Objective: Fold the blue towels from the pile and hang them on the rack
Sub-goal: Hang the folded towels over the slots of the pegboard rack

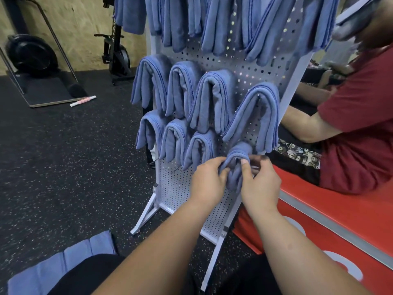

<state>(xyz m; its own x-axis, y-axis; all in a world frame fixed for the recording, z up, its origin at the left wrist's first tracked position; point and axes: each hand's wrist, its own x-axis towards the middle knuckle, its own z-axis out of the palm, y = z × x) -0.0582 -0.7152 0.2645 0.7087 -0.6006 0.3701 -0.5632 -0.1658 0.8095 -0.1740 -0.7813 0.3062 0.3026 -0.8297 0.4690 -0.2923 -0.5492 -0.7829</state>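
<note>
Both hands gripping a folded blue towel [236, 165] low on the white pegboard rack [176, 188].

Left hand [207, 179] and right hand [260, 184] curled round it from either side, fingers [244, 167] pinching the hanging halves together; top fold arched just above the fingers, against the rack. Hung towels [210, 99] in rows above and left of the fingers. Flat pile [63, 262] of blue towels on the floor, well below and left. Seated person in a red shirt [361, 116] off to the right.
</note>
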